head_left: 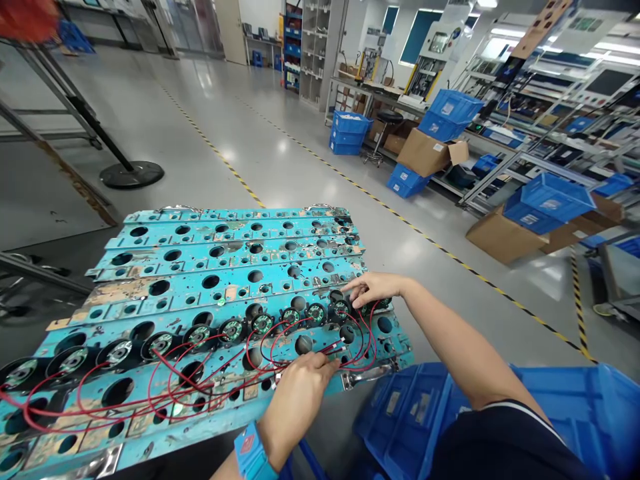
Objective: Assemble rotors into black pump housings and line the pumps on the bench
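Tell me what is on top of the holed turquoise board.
On the turquoise board sit a row of round black parts and red wires. The surface beneath those parts and whatever lies under the left hand is covered.

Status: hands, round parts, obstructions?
Left hand at red wires; right hand at row's right end. Black round parts lined up on turquoise board. Wires trail across board.

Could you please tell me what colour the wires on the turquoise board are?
The wires are red, seen best in the head view.
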Available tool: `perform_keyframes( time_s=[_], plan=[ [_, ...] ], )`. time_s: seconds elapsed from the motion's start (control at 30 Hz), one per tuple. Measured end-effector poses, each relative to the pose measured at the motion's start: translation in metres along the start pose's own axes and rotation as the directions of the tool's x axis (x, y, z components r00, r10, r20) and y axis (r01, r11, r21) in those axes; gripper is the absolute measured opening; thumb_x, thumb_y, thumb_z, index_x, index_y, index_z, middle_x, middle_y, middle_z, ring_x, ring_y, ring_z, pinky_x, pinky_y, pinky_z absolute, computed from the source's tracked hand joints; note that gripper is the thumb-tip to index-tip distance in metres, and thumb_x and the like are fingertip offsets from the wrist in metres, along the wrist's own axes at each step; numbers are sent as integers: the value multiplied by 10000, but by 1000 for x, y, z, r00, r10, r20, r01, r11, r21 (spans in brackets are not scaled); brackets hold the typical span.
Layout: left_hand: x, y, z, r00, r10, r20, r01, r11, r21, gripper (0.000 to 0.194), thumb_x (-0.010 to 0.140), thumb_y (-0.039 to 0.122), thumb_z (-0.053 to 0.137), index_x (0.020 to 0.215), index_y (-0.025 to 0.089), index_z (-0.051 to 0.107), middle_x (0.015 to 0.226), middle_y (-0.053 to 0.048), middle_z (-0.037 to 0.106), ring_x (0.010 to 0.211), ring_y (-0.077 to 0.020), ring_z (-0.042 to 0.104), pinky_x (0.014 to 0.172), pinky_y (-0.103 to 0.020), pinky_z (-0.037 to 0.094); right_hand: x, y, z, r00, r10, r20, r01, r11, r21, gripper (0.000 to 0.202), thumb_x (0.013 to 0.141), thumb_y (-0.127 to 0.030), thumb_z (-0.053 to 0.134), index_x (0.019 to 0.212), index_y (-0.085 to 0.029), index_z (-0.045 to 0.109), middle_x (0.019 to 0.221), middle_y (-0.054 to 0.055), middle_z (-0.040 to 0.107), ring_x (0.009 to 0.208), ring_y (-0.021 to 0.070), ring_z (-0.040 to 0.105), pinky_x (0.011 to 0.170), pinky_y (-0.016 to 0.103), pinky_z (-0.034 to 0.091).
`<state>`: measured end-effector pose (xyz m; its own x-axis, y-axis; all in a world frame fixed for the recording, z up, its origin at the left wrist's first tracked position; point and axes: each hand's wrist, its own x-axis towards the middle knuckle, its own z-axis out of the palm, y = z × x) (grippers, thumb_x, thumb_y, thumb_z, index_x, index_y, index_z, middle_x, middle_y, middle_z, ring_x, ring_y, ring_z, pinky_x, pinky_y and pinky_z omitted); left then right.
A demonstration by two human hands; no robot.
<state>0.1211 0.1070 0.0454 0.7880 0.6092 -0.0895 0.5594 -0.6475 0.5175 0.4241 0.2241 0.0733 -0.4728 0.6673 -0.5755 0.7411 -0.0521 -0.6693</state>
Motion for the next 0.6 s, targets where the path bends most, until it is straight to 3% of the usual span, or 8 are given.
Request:
perform_keyframes(
  time_s=[0.1, 0.23, 0.47, 0.53, 0.6],
  plan=[
    [3, 1, 1, 1000, -9, -3, 9, 1000, 4, 328, 1008, 151, 484, 1265, 243, 666, 1007, -45, 714, 953, -205, 672, 847, -316, 553, -4, 4, -1, 997, -34, -71, 38, 998, 49, 872, 706, -602, 801, 1452, -257, 509, 1295, 103, 630, 990, 214, 621, 862, 332, 482],
    [7, -2, 0, 1000, -18, 6, 17, 999, 42, 353, 986, 134, 515, 1304, 222, 640, 984, -61, 701, 937, -227, 659, 856, -352, 548, -9, 6, 2, 990, -88, -107, 103, 985, 140, 767, 797, -608, 718, 1431, -220, 527, 1208, 109, 652, 896, 172, 627, 851, 341, 496],
    [20, -10, 3, 998, -54, -9, 55, 992, 111, 401, 958, 82, 515, 1318, 218, 627, 1043, -70, 678, 972, -226, 649, 877, -344, 544, -2, 18, 11, 969, -84, -232, 125, 978, 166, 821, 775, -590, 741, 1456, -216, 477, 1213, 111, 633, 844, 161, 628, 808, 335, 517],
    [22, -11, 5, 997, -67, -26, 70, 989, 131, 396, 955, 79, 519, 1311, 214, 628, 1073, -73, 667, 981, -224, 650, 880, -342, 544, -2, 19, 16, 949, -74, -306, 127, 979, 157, 796, 766, -614, 734, 1417, -208, 522, 1165, 105, 654, 862, 185, 634, 809, 348, 520],
    [24, -11, 6, 997, -72, -38, 77, 985, 153, 393, 950, 78, 531, 1305, 219, 624, 1050, -67, 666, 960, -227, 652, 856, -347, 547, -10, 16, 25, 899, -56, -434, 125, 983, 133, 725, 777, -619, 723, 1359, -214, 572, 1179, 107, 650, 988, 230, 616, 879, 374, 497]
  ],
)
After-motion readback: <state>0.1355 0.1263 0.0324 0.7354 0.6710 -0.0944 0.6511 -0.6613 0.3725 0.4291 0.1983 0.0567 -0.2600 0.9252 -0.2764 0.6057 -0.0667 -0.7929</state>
